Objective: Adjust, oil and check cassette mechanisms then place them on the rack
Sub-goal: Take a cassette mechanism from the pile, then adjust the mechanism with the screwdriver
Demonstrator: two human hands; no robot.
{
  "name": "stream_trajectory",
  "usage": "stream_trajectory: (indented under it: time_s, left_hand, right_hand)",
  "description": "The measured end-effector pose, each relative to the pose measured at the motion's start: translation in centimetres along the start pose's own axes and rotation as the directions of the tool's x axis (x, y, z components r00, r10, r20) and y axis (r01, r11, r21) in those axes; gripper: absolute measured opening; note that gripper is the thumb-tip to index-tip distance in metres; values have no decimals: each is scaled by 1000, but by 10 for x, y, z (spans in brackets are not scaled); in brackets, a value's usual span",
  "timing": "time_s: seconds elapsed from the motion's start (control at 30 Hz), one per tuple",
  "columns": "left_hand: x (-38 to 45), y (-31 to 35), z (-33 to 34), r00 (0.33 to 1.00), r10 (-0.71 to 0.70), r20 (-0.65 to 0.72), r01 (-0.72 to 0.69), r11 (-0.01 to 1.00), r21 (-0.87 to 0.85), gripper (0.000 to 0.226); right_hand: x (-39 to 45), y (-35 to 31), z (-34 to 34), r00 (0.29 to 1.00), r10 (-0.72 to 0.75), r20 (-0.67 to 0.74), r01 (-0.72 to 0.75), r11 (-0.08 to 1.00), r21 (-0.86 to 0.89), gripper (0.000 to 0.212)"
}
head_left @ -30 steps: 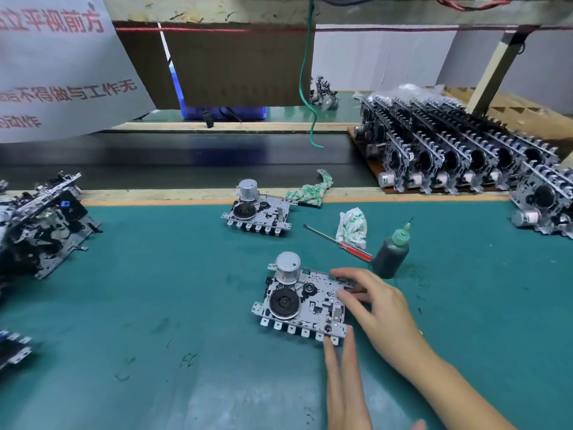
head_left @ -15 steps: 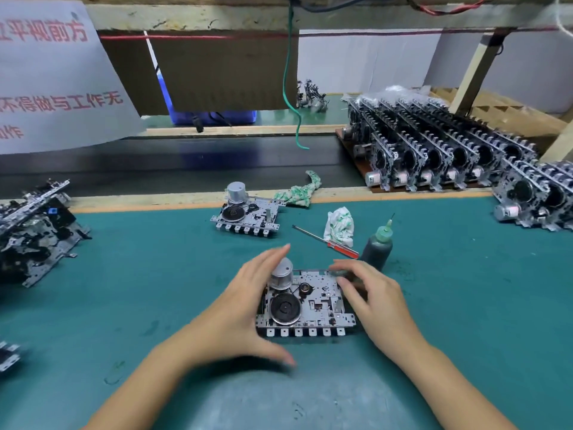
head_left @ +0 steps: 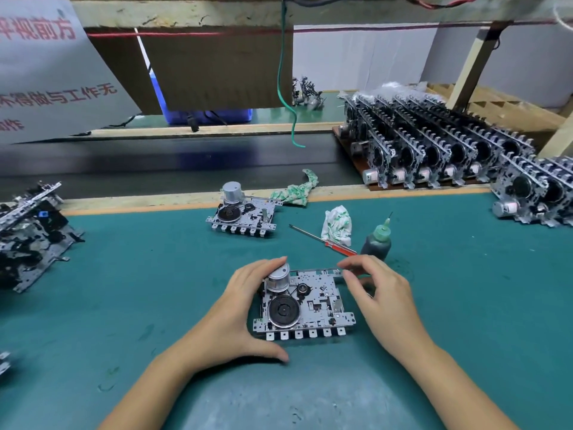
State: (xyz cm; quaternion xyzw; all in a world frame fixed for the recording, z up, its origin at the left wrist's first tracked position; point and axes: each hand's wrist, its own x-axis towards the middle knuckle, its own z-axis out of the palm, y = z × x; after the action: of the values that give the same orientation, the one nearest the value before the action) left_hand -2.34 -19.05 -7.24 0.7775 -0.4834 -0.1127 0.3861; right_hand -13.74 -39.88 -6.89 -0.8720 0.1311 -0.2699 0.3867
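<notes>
Both hands frame the mechanism (head_left: 302, 305) for checking, the left hand (head_left: 235, 318) cupping its motor side, the right hand (head_left: 376, 293) pinching its far corner; oiling next means reaching for the bottle (head_left: 376, 243) just beyond the right hand.

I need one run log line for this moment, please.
step: positioning | left hand: grips cassette mechanism at motor side | right hand: pinches its far right edge | oil bottle: upright, untouched | rack: loaded
</notes>
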Motion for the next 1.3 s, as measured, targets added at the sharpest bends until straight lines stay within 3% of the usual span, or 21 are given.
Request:
stream_trajectory:
  time_s: [0.13, 0.3, 0.4, 0.5, 0.63, 0.73, 0.8, 0.9, 0.97, 1.0, 1.03, 1.1, 1.13, 1.17, 1.23, 1.27, 1.3]
  left_hand:
    - [4, 7, 7, 996, -8, -93, 13, 999, 51, 88]
    - [1, 2, 3, 1000, -26, -13, 27, 999, 47, 108]
    - [1, 0, 4, 1000, -19, -20, 19, 1000, 20, 105]
    - [1, -1, 4, 1000, -5, -16, 5, 1000, 1, 107]
    - [2, -3, 4, 1000, -1, -13, 1, 1000, -21, 106]
    - [1, -5, 6, 1000, 10, -5, -10, 999, -35, 113]
    - [1, -6, 6, 1000, -13, 0, 13, 999, -46, 116]
    - [-1, -3, 9, 997, -74, -16, 72, 993, -96, 119]
    - [1, -3, 9, 992, -125, -24, 116, 966, -230, 125]
    - [5, -3, 7, 987, -162, -23, 141, 913, -382, 125]
    - [8, -2, 2, 980, -199, 4, 165, 799, -578, 123]
    - [17, 3, -9, 974, -171, 150, 214, 469, -857, 122]
    - [20, 5, -11, 967, -141, 210, 249, 375, -893, 123]
    - [23, 9, -11, 960, -118, 256, 280, 309, -909, 125]
    - [27, 16, -1, 952, -41, 305, 307, 183, -934, 118]
    - [27, 19, 7, 945, -21, 326, 326, 132, -936, 110]
    - [28, 18, 16, 931, -35, 364, 365, 90, -927, 110]
  right_hand:
    - [-1, 0, 0, 1000, 7, 14, -7, 1000, -17, 8]
    - [-1, 0, -1, 1000, -10, -7, 10, 1000, -13, 10]
    - [-2, -2, -5, 999, -18, 42, 18, 1000, -12, 14]
    - [1, -7, -11, 967, -100, 235, 113, 993, -45, 44]
    - [13, -13, -13, 796, -117, 594, 313, 919, -239, 107]
    - [21, -17, -7, 725, -60, 686, 421, 827, -373, 129]
    - [27, -22, -4, 710, -19, 704, 430, 803, -412, 131]
    - [35, -31, -1, 706, -69, 705, 559, 666, -494, 113]
    - [38, -35, -5, 703, -91, 705, 584, 641, -499, 104]
    - [39, -35, -9, 707, -94, 700, 558, 683, -472, 101]
    - [38, -36, -13, 722, -74, 688, 472, 780, -411, 97]
    - [37, -36, -19, 746, -19, 665, 121, 987, -108, 77]
    - [34, -38, -18, 722, -11, 692, -110, 985, 130, 64]
    - [32, -43, -16, 676, -45, 736, -313, 886, 342, 56]
    - [23, -48, -4, 571, -298, 765, -503, 610, 612, 59]
    - [17, -48, 3, 523, -425, 739, -556, 487, 673, 60]
    - [13, -50, 6, 517, -418, 748, -588, 462, 664, 61]
